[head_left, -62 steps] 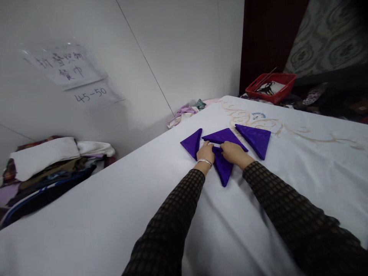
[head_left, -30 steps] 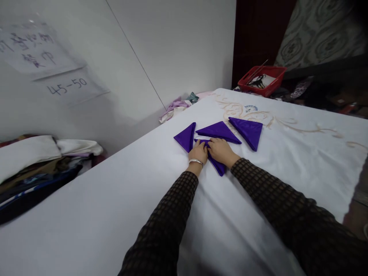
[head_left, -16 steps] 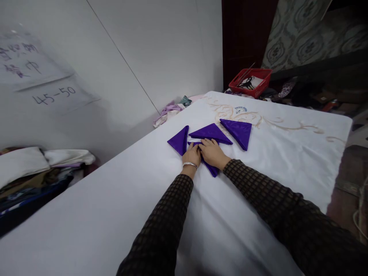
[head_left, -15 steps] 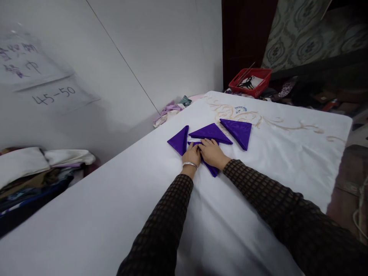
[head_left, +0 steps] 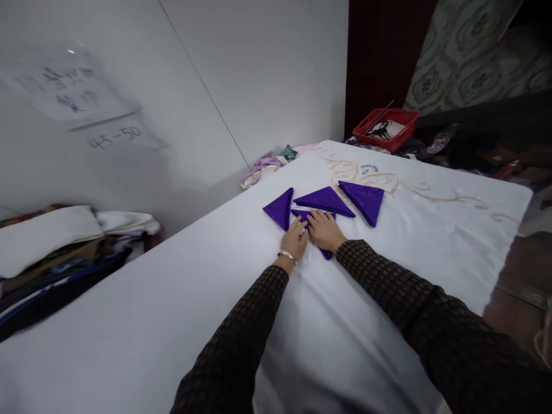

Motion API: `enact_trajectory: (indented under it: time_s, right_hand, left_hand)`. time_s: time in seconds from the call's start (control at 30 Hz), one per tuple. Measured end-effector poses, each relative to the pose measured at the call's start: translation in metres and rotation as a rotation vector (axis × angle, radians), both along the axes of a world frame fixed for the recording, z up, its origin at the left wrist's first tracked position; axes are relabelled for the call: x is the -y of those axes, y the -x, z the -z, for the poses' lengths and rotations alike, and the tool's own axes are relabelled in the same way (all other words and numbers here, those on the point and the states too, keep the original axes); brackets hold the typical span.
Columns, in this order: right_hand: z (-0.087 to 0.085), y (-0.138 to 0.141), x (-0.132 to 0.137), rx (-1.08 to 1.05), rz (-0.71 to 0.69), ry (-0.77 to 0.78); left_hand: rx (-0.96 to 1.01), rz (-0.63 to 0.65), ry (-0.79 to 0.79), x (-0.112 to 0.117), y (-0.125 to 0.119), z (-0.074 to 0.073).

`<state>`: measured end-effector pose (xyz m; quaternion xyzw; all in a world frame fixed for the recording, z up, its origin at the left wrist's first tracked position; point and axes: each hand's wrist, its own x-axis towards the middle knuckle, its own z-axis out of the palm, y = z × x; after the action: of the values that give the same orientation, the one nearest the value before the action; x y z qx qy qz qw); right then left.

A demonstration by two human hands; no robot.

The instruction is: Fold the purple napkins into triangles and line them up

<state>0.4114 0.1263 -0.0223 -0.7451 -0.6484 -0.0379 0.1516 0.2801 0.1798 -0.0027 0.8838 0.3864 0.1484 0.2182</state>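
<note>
Beneath my hands lies a folded purple cloth [head_left: 301, 214], partly covered by them. My right hand [head_left: 324, 231] rests flat on it, fingers stretched out. My left hand [head_left: 295, 239], with a silver bracelet at the wrist, touches the cloth's near left edge with its fingers extended. Around it are more purple cloths folded into triangles: a small one [head_left: 279, 209] to the left, a wide one [head_left: 325, 201] just behind, and another [head_left: 364, 201] at the back right. All lie on a white cloth-covered table [head_left: 207, 276].
Gold scrollwork [head_left: 388, 183] decorates the table cover's far end. Beyond it stands a red basket [head_left: 401, 138] with black-handled scissors [head_left: 382, 130]. Crumpled fabric [head_left: 263, 168] lies by the wall, and a stack of folded cloths [head_left: 47, 241] is at the left. Handwritten papers [head_left: 116, 135] hang on the wall.
My left hand has drawn back slightly toward me, uncovering more of the cloth. My right hand stays on it. The whole view has shifted a little.
</note>
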Motion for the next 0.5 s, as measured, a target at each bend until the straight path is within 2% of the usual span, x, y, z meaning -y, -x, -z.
enact_trajectory:
  time_s: [0.1, 0.17, 0.23, 0.37, 0.5]
  right_hand:
    - [0.003, -0.001, -0.002, 0.018, 0.014, 0.001]
    - [0.006, -0.002, -0.004, 0.024, 0.020, 0.007]
    - [0.008, -0.002, -0.006, 0.022, 0.023, 0.023]
    - [0.008, -0.003, -0.009, 0.008, 0.033, 0.082]
    - [-0.001, -0.007, -0.014, -0.003, 0.026, 0.139]
  left_hand:
    - [0.009, 0.035, 0.016, 0.032, 0.058, -0.009]
    - [0.025, 0.063, -0.001, 0.054, 0.111, -0.013]
    - [0.023, 0.039, -0.033, 0.075, 0.172, -0.014]
    - [-0.003, -0.147, -0.221, 0.121, 0.292, -0.006]
    - [-0.069, -0.339, -0.290, 0.173, 0.387, 0.016]
